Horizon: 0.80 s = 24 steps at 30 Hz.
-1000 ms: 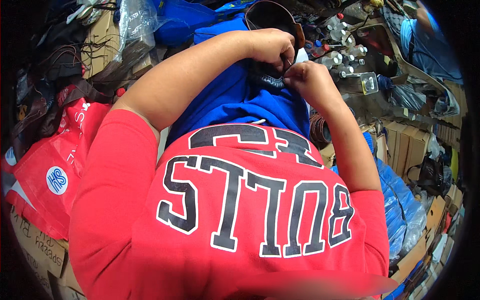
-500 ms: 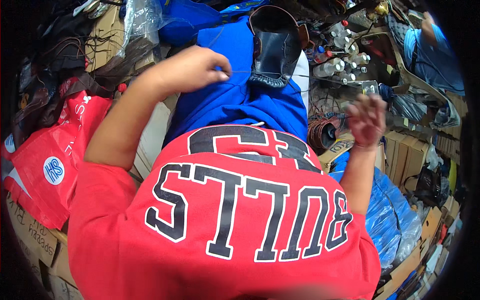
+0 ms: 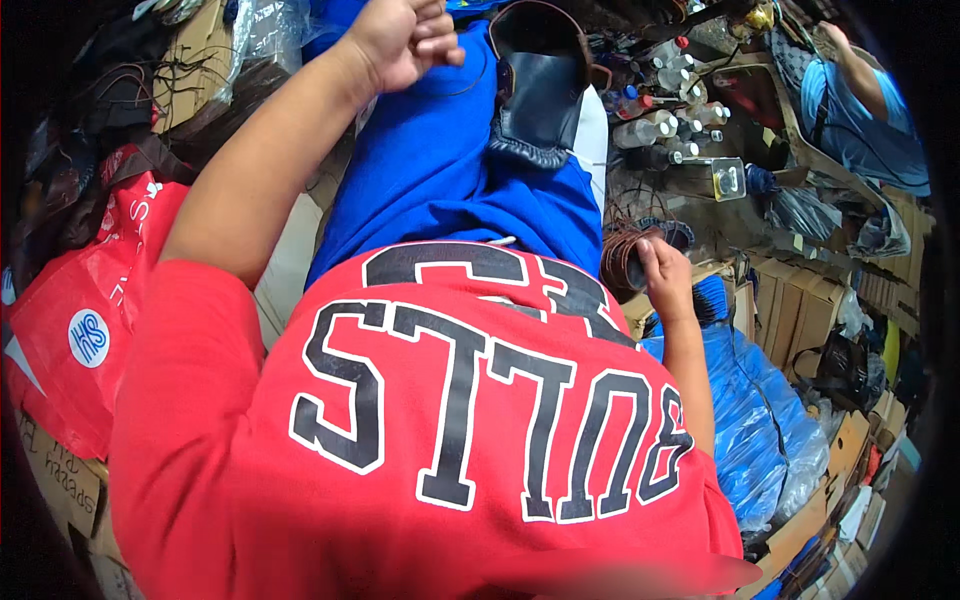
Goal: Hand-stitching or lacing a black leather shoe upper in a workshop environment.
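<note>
A dark leather shoe upper [image 3: 543, 95] with a gathered, puckered toe edge lies across my blue-trousered legs, its opening away from me. My left hand [image 3: 408, 45] is raised at the top, left of the upper, its fingers curled in. A thin dark thread [image 3: 462, 92] loops between that hand and the upper; the grip on it is partly hidden. To the right of my lap, my right hand [image 3: 668, 280] is closed, thumb up, beside a brown leather piece [image 3: 625, 262] wound with thin cords. What its fingers hold, if anything, cannot be made out.
Several clear bottles [image 3: 680, 105] stand and lie right of my legs. A red bag [image 3: 95, 320] lies at left, a blue plastic-wrapped bundle [image 3: 755, 410] at right. Cardboard boxes [image 3: 800, 300] stand beyond the bundle. Another person in light blue [image 3: 860, 110] sits at the far right.
My left hand has moved up and away, its fingers curling tighter. My right hand has dropped down and leftward to the brown leather piece and closed from spread, blurred fingers.
</note>
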### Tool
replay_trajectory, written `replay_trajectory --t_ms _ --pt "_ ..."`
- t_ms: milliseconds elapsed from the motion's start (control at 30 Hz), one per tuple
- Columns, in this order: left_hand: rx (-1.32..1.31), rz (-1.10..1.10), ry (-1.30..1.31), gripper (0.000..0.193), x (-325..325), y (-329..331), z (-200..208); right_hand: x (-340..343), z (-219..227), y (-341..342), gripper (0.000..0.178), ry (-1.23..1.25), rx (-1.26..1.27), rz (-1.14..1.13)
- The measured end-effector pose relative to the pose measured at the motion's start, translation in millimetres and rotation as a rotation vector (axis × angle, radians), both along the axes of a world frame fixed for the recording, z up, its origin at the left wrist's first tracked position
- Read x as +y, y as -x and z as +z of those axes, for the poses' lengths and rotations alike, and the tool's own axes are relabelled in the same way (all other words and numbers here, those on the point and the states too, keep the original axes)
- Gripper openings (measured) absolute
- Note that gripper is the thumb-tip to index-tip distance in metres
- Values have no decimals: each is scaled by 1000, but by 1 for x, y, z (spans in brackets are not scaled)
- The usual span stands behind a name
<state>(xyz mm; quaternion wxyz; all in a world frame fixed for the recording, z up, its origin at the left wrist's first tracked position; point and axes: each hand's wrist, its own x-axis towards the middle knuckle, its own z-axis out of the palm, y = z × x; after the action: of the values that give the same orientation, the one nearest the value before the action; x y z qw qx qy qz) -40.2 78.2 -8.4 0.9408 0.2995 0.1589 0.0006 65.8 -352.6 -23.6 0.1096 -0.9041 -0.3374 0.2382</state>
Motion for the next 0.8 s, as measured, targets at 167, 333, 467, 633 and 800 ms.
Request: replay_trajectory --t_ms 167,333,467,633,800 --pt "183 134 -164 50 -1 -12 6 -8 -30 19 31 -537 299 -338" --pt "29 222 -1413 38 54 -1 -4 -46 -16 -14 68 -831 737 -1063" --pt "-316 6 -1762 29 -35 -25 26 7 10 -33 49 -652 158 -568" --pt "-372 -212 -1654 48 -91 -50 -14 129 61 -17 24 -416 73 170" --pt "-390 -265 -1554 47 -94 -57 -31 153 51 -15 26 -202 224 296"
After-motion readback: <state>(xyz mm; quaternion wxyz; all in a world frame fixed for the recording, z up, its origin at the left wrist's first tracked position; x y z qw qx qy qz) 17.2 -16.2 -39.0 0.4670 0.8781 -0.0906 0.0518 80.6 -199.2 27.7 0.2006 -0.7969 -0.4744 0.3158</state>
